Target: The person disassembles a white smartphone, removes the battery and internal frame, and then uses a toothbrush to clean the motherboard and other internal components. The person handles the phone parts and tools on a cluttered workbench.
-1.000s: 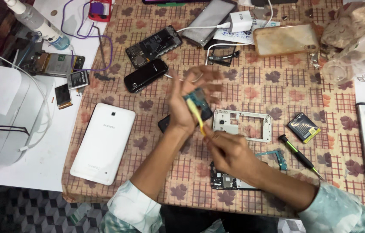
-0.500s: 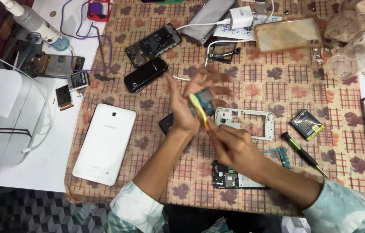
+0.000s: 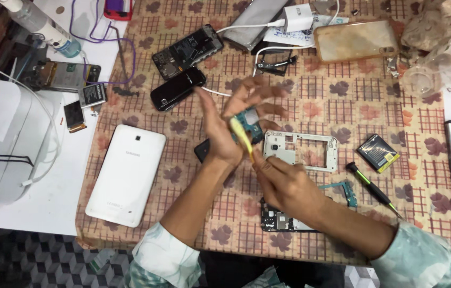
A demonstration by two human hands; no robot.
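Above the patterned tablecloth [image 3: 310,101], near mid-table, the left hand [image 3: 225,133] is raised with palm turned inward, fingers spread and slightly blurred. It cradles a small blue-green circuit board [image 3: 249,118] against the fingers, clear of the table surface. Right hand [image 3: 284,184] sits just below and to the right, fingers pinched together on the lower end of a yellow pry tool [image 3: 242,138]. The tool slants up and left, its upper end lying against the board's near edge; exact contact point cannot be told because of blur.

Just right of the hands: white phone mid-frame [image 3: 302,151], lying flat, with open cut-outs. Right of that, a black battery with yellow trim [image 3: 377,153] and a black-handled screwdriver [image 3: 373,189] with a green band, well apart from the hands. A teal flex strip [image 3: 342,191] lies beside the right wrist. Partly under the right forearm: an opened phone body [image 3: 278,221], internals up. Left of the left forearm: white tablet [image 3: 126,175], back side up. Farther back: black candybar phone [image 3: 177,89], another stripped phone chassis [image 3: 187,50], white charger [image 3: 297,18], clear amber phone case [image 3: 354,41].
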